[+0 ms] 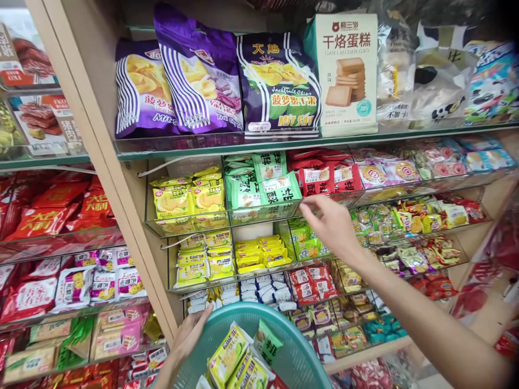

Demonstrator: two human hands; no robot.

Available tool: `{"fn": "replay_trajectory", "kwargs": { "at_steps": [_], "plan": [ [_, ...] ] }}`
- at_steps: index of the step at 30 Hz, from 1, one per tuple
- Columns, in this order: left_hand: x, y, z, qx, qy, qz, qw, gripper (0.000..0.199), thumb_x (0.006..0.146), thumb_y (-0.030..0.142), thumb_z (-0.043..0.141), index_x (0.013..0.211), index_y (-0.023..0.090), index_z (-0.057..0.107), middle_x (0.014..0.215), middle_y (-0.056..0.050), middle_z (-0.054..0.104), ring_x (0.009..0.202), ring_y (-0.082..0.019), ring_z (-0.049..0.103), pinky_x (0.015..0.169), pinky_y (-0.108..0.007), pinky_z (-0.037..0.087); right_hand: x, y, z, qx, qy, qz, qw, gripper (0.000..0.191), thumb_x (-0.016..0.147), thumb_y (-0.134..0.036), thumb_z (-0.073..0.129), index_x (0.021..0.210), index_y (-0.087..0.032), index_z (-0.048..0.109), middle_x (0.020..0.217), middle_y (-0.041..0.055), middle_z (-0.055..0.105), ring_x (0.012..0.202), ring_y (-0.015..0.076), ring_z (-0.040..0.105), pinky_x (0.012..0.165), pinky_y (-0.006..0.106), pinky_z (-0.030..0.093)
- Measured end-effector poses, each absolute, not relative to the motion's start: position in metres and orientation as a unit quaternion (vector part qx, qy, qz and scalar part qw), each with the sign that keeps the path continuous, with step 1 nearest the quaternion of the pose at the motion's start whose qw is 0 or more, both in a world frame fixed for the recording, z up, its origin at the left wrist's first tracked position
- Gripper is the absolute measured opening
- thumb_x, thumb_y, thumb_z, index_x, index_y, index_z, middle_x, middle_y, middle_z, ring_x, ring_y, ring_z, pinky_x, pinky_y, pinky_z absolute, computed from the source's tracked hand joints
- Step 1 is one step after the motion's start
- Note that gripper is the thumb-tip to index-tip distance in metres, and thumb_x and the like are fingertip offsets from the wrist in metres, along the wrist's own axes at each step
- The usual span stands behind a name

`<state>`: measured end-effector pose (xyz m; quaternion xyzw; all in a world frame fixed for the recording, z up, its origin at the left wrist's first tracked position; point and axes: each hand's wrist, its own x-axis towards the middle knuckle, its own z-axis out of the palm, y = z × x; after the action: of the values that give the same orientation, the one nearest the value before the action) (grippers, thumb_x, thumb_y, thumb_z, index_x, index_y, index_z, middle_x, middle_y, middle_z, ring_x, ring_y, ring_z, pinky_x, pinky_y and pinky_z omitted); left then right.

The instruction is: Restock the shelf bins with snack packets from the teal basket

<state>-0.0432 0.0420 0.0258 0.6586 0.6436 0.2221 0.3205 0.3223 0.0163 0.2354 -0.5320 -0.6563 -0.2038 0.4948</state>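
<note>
A teal plastic basket (243, 310) is at the bottom centre, and my left hand (188, 335) grips its left rim. Inside lie several yellow-and-white packets (229, 354), a green packet (267, 343) and a bit of red wrapping. My right hand (326, 221) is raised at the front edge of the shelf bins, its fingers bent with thumb and index close together. Nearest to its fingertips are the green packets (279, 189) in a clear bin; red packets (324, 178) lie just above. Whether anything small is between those fingers cannot be made out.
Large purple snack bags (198, 75) and a white-fronted biscuit box (348, 70) stand on the upper glass shelf (284, 141). A wooden upright (105, 140) divides the racks. Tiered clear bins continue below and right; red packets (52, 205) fill the left rack.
</note>
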Motion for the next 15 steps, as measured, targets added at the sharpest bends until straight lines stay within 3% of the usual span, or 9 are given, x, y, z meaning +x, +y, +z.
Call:
{"fn": "replay_trajectory", "kwargs": {
  "at_steps": [5, 10, 15],
  "plan": [
    [-0.044, 0.041, 0.027, 0.651, 0.657, 0.226, 0.306, 0.068, 0.081, 0.070, 0.029, 0.099, 0.019, 0.069, 0.108, -0.007, 0.069, 0.113, -0.032, 0.055, 0.096, -0.038, 0.039, 0.338, 0.044, 0.306, -0.538, -0.622, -0.209, 0.529, 0.021, 0.083, -0.026, 0.050, 0.095, -0.017, 0.065, 0.085, 0.0070, 0.070, 0.078, 0.0202, 0.062, 0.075, 0.032, 0.043],
    [-0.046, 0.038, 0.030, 0.656, 0.641, 0.233, 0.323, 0.064, 0.082, 0.068, 0.030, 0.084, 0.017, 0.069, 0.097, -0.006, 0.071, 0.104, -0.031, 0.059, 0.093, -0.037, 0.040, 0.326, 0.077, 0.329, -0.635, -0.596, -0.167, 0.462, 0.025, 0.084, -0.024, 0.046, 0.089, -0.019, 0.069, 0.089, 0.0099, 0.070, 0.090, 0.0249, 0.062, 0.077, 0.035, 0.043],
    [-0.048, 0.034, 0.031, 0.647, 0.655, 0.240, 0.309, 0.063, 0.082, 0.066, 0.031, 0.087, 0.017, 0.069, 0.096, -0.008, 0.071, 0.103, -0.033, 0.059, 0.092, -0.038, 0.041, 0.307, 0.085, 0.338, -0.708, -0.556, -0.177, 0.399, 0.027, 0.085, -0.033, 0.048, 0.092, -0.018, 0.069, 0.099, 0.0162, 0.067, 0.094, 0.0307, 0.062, 0.072, 0.037, 0.044]
  ]
}}
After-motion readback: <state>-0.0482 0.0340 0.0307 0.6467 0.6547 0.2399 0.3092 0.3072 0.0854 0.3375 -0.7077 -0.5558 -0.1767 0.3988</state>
